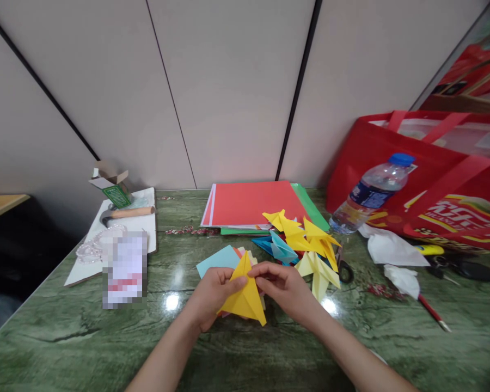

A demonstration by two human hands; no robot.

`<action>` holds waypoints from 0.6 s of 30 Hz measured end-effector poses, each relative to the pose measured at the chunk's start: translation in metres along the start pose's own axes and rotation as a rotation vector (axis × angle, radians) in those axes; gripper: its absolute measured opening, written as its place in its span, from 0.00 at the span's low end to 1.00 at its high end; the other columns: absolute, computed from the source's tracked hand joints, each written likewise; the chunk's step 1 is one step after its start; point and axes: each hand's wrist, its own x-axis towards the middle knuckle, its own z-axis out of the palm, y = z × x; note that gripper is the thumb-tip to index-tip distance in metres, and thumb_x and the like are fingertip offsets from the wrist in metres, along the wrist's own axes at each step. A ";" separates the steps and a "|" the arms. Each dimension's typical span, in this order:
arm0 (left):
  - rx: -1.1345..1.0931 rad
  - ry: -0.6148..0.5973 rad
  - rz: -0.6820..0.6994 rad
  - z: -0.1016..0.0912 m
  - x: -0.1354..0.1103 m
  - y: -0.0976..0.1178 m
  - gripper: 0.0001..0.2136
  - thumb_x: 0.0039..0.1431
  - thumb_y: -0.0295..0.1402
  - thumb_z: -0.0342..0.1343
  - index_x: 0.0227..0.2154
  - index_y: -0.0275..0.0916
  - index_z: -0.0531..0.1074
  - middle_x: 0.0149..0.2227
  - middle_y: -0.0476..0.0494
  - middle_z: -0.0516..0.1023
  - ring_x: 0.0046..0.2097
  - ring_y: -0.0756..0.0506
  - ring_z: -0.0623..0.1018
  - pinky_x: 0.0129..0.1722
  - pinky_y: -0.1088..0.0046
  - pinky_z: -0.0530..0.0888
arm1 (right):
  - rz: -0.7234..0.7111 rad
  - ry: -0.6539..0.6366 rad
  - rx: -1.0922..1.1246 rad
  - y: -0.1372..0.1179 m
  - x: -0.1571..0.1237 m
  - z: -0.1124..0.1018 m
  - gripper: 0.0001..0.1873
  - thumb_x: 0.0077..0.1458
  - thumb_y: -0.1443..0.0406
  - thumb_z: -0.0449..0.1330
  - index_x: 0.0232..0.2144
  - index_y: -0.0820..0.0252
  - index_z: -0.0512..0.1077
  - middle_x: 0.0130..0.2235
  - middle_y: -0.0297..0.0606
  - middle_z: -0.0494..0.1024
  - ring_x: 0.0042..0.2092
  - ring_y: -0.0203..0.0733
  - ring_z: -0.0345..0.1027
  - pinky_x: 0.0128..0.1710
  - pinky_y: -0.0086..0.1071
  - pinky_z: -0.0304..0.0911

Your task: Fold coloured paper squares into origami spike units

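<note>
Folding, apparently, of yellow paper (245, 302) pinched by left fingers (237, 283) and right fingers (266, 269), with folded shapes (296, 239) beyond the right, probably calling next for a pressed crease.

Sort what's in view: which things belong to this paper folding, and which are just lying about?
Likely the job: held yellow paper, blue sheet, folded shapes, stacked coloured sheets.
Seemingly lying about: bottle, red bag, green box, wooden-handled tool, white tissue.

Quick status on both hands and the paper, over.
Left hand holding yellow paper. Right hand at its upper edge. Light blue sheet just beyond; nothing visibly blocking.
</note>
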 end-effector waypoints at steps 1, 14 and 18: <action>0.007 0.001 0.000 0.000 0.000 0.000 0.17 0.40 0.44 0.61 0.21 0.32 0.72 0.17 0.49 0.71 0.15 0.54 0.64 0.12 0.81 0.54 | -0.003 -0.007 -0.002 0.001 0.000 0.000 0.06 0.47 0.65 0.57 0.31 0.57 0.73 0.33 0.33 0.75 0.33 0.37 0.70 0.32 0.31 0.68; 0.077 0.032 0.067 0.001 0.001 -0.002 0.18 0.41 0.46 0.59 0.22 0.33 0.71 0.18 0.47 0.74 0.18 0.50 0.71 0.14 0.80 0.61 | -0.034 -0.070 -0.019 -0.001 0.000 -0.002 0.05 0.44 0.67 0.61 0.28 0.59 0.72 0.32 0.35 0.74 0.35 0.39 0.69 0.34 0.31 0.66; 0.055 -0.009 0.059 0.002 0.000 -0.002 0.16 0.45 0.44 0.58 0.26 0.33 0.72 0.21 0.44 0.77 0.23 0.47 0.76 0.21 0.75 0.71 | 0.031 -0.045 0.036 -0.003 0.000 -0.002 0.08 0.40 0.67 0.64 0.28 0.60 0.71 0.27 0.32 0.74 0.29 0.36 0.69 0.31 0.30 0.65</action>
